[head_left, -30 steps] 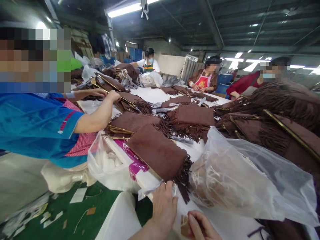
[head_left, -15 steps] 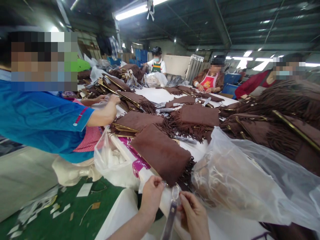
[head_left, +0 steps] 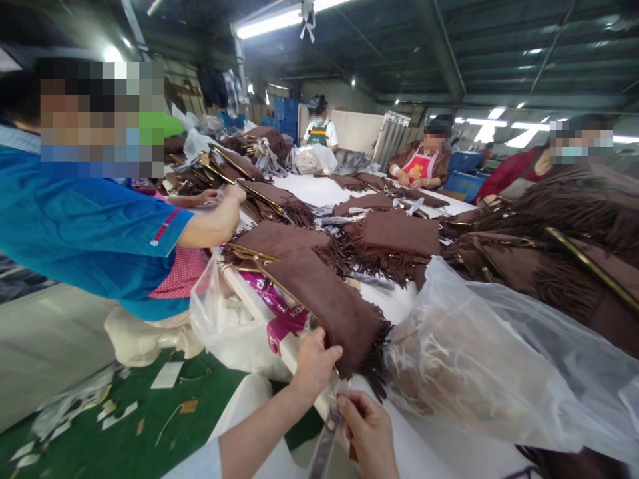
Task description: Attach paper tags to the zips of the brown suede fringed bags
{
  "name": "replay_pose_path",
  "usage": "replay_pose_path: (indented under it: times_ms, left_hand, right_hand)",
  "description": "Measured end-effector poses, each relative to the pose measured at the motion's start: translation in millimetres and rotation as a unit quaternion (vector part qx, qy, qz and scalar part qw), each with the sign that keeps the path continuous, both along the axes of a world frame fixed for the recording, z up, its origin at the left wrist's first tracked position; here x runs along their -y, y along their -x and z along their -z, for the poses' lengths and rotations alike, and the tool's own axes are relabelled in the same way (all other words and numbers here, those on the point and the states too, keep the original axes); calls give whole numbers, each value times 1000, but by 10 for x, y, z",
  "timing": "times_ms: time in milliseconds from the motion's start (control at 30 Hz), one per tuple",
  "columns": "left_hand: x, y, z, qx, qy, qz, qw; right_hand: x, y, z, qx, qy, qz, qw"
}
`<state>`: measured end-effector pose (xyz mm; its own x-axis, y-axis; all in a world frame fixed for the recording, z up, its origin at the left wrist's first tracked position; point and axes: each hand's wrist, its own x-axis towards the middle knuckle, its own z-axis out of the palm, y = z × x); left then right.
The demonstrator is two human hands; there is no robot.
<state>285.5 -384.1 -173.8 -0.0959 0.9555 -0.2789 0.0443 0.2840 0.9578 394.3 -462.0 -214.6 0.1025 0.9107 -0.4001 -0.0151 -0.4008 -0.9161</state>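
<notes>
A brown suede fringed bag [head_left: 324, 296] lies at the near edge of the white table [head_left: 319, 189], its near end lifted. My left hand [head_left: 313, 362] is closed on that bag's near lower edge. Just below, my right hand [head_left: 363, 429] pinches a small clear plastic piece [head_left: 323, 446] that hangs down past the table edge. A large clear plastic bag [head_left: 489, 372] with pale stringy contents lies right of my hands.
Several more brown fringed bags [head_left: 399, 233] cover the table, with a tall heap at the right [head_left: 564, 246]. A person in a blue shirt [head_left: 94, 233] works at the left; other people sit at the far side. A white sack [head_left: 219, 319] hangs off the table; scraps litter the green floor [head_left: 140, 426].
My left hand rose from the table edge and gripped the bag's edge, lifting it. My right hand came up holding the clear plastic piece. The view shifted slightly.
</notes>
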Motion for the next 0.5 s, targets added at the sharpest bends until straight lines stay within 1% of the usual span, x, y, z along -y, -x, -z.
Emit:
replay_pose_path:
  times_ms: [67,133,200,267,300,367,400,433,467,500]
  left_hand:
    - [-102,73,-60,-59,-34,76,995]
    - [-242,172,-111,-85,-30,117,989]
    - [-349,276,-135,-100,-15,112,989]
    - [-351,372,-120,-131,-7,73,989]
    - [-302,412,-98,-154,-15,39,987]
    - [-117,468,-29,-209,-57,-25,976]
    - [2,481,14,-229,-71,-37,970]
    - [124,481,58,-236,-71,-31,969]
    - [237,468,99,-223,-55,-15,973]
    - [333,439,132,-189,-28,5,982]
  right_hand:
    - [17,49,-30,-16,3,10,1000]
    - [10,111,-67,-27,-7,23,999]
    - [-20,182,-91,-33,-20,34,999]
    - [-55,248,-87,-39,-21,42,998]
    - [-68,275,-75,-42,-20,44,998]
    - [-77,305,-42,-42,-18,41,998]
    - [-73,308,-28,-37,-20,40,998]
    - [-65,303,-17,-32,-25,39,998]
    - [-57,293,-12,-28,-31,36,998]
    - [-49,278,-12,-26,-36,31,999]
